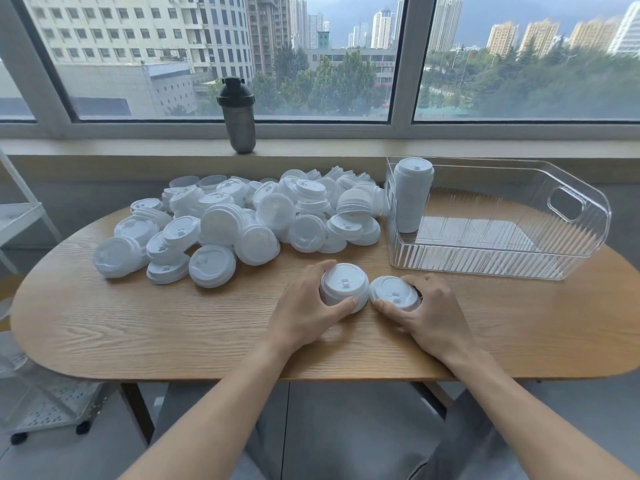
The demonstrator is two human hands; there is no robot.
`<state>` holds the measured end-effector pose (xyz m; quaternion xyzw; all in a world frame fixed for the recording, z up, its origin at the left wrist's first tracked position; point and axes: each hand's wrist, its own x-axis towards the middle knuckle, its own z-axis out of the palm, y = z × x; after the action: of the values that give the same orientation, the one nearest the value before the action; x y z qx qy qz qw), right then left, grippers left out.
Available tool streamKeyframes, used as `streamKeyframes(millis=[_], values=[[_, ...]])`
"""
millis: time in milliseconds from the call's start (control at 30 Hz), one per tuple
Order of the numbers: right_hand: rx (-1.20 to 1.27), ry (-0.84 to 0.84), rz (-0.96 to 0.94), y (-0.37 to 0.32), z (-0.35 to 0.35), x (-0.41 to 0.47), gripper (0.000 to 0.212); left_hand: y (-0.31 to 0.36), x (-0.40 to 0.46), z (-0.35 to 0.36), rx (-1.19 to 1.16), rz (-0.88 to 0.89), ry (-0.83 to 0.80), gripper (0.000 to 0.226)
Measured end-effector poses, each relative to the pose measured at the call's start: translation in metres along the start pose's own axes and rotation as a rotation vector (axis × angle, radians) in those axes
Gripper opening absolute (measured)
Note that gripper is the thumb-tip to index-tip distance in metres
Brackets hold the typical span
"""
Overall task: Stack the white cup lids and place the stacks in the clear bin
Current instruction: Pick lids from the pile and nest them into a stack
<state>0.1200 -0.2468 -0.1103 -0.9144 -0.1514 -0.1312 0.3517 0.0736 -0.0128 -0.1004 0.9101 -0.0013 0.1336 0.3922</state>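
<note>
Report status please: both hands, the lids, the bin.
Left hand grips short lid stack; right hand holds single lid. One tall stack in clear bin. Nothing blocking.

The white metal rack (20,216) at the left edge is cut off. The big pile of white plastic cup lids (239,220) hides its lower lids. The right hand (427,315) covers part of a white lid (393,292)

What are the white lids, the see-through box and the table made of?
White lids: probably thin matte plastic, with moulded rims and sip tabs. Clear bin: glossy hard plastic by the look, see-through with ribbed walls. Table: looks like wood or wood veneer, with visible grain.
</note>
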Motion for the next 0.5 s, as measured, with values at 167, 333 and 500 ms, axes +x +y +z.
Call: streamKeyframes(millis=[167, 333, 500], values=[[0.073, 0.060, 0.013, -0.003, -0.003, 0.000, 0.068, 0.001, 0.000, -0.001, 0.001, 0.005, 0.003, 0.085], [0.201, 0.115, 0.011, -0.019, -0.006, 0.005, 0.073, -0.001, 0.001, 0.000, -0.012, 0.020, -0.007, 0.092], [0.243, 0.052, -0.063, -0.050, 0.008, 0.016, 0.070, 0.003, 0.000, -0.003, -0.100, 0.046, -0.061, 0.091]])
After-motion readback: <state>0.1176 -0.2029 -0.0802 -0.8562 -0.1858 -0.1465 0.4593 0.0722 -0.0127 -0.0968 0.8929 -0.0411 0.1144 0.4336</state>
